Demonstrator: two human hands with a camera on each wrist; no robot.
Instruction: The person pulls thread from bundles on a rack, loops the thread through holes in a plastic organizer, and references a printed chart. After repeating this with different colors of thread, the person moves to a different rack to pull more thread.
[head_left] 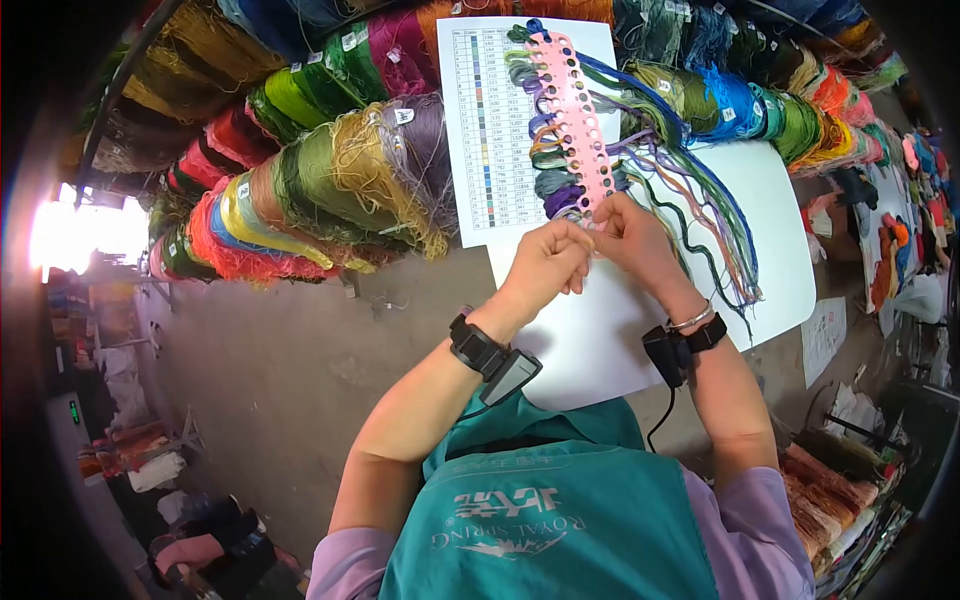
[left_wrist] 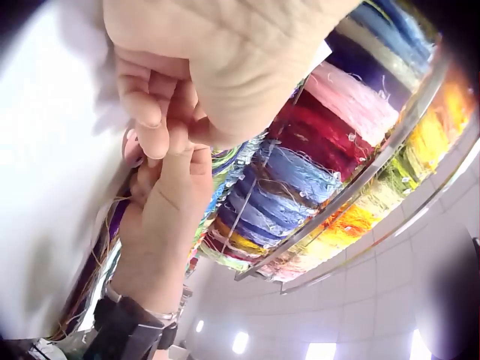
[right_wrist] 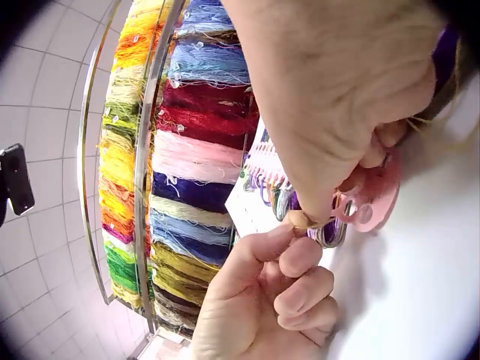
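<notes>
A pink thread card (head_left: 575, 110) with rows of round holes lies on white paper, looped with skeins of green, blue, orange and purple thread (head_left: 690, 170). At its near end my two hands meet. The left hand (head_left: 550, 262) pinches a tan thread (right_wrist: 301, 222) between thumb and forefinger, its other fingers curled. Against those fingertips, my right hand (head_left: 640, 245) pinches the same thread, with its curled fingers close to the end of the card (right_wrist: 375, 199). In the left wrist view the left hand (left_wrist: 225, 64) hides most of the pinch.
Beneath the card lies a printed colour chart (head_left: 480, 130) with numbered rows. Large hanks of coloured thread (head_left: 350, 170) hang on metal rails behind and to the left. More hanks (head_left: 740, 105) are at the right. Another printed sheet (head_left: 826, 340) sits at the paper's right edge.
</notes>
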